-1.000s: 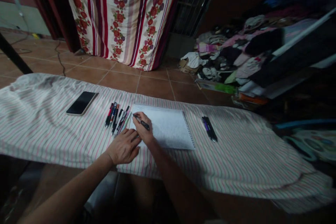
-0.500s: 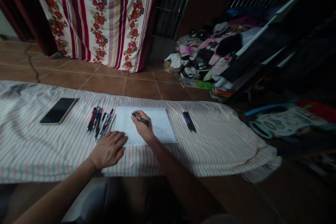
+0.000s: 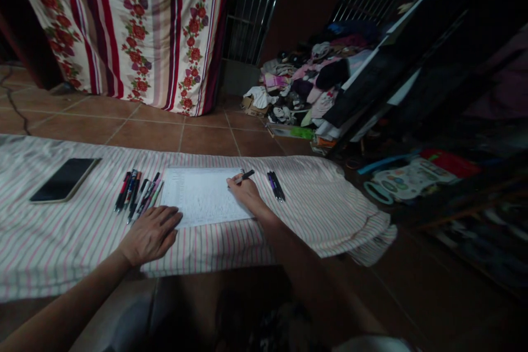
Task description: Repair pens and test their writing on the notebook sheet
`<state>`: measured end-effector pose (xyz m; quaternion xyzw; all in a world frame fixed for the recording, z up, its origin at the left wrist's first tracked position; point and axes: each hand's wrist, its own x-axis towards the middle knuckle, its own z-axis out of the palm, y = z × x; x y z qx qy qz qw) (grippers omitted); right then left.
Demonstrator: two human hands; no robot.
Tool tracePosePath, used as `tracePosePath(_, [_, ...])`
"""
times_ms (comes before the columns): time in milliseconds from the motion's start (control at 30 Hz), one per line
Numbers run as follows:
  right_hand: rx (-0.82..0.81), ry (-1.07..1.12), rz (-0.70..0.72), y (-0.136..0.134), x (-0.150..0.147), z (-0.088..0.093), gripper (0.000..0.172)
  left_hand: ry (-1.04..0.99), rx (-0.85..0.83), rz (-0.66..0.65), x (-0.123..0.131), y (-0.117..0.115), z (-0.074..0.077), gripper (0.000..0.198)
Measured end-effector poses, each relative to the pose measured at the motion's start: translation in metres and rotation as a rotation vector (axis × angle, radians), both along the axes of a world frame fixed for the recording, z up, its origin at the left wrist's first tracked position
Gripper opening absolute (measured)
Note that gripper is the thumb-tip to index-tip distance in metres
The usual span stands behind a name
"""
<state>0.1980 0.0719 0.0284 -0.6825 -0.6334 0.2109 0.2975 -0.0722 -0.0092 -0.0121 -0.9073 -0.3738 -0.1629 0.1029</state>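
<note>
A spiral notebook (image 3: 206, 192) lies on the striped cloth, its page covered in faint marks. My left hand (image 3: 150, 234) rests flat, fingers stretched, with its fingertips on the notebook's lower left corner. At the notebook's right edge, my right hand (image 3: 245, 193) is closed around a dark pen (image 3: 246, 175), which tilts up to the right. Just left of the notebook is a group of several pens (image 3: 138, 195), close above my left hand. A few dark and purple pens (image 3: 276, 186) lie to the right of my right hand.
A phone (image 3: 64, 180) lies at the left on the striped cloth (image 3: 322, 203). Beyond the tiled floor hangs a flowered curtain (image 3: 159, 38). A heap of clothes (image 3: 301, 80) is at the back right, and a plastic board-like item (image 3: 406, 179) sits right of the cloth.
My right hand has moved across the page from its upper middle to the right edge, still holding the pen. My left hand stays at the corner. The whole view has shifted.
</note>
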Motion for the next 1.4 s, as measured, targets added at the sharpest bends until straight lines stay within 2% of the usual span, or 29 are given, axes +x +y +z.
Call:
tracePosePath(233, [-0.080, -0.041, -0.023, -0.006, 0.056, 0.015, 0.037, 0.013, -0.002, -0.001, -0.001, -0.001, -0.001, 0.032])
tracePosePath(367, [-0.111, -0.108, -0.088, -0.009, 0.091, 0.020, 0.027, -0.003, 0.006, -0.005, -0.001, 0.000, -0.001, 0.032])
tracePosePath(433, [-0.133, -0.164, -0.134, -0.009, 0.107, 0.020, 0.019, 0.007, 0.012, -0.008, -0.001, 0.000, -0.002, 0.032])
tracePosePath(567, [-0.192, -0.276, -0.207, -0.008, 0.133, 0.015, 0.014, 0.024, 0.018, 0.000, -0.001, 0.001, -0.002, 0.031])
tracePosePath(667, [-0.218, -0.348, -0.240, -0.007, 0.150, 0.011, 0.016, 0.035, 0.019, -0.004, -0.001, 0.001, -0.002, 0.032])
tracePosePath(767, [-0.231, -0.387, -0.242, -0.007, 0.166, 0.005, 0.026, 0.044, 0.024, -0.007, -0.002, 0.001, -0.002, 0.032])
tracePosePath(867, [-0.238, -0.417, -0.260, -0.004, 0.177, -0.001, 0.032, 0.031, 0.019, -0.010, -0.002, 0.001, -0.002, 0.032])
tracePosePath(1400, [-0.242, -0.420, -0.291, 0.007, 0.187, -0.024, 0.025, 0.056, 0.003, -0.001, -0.001, 0.001, -0.002, 0.033])
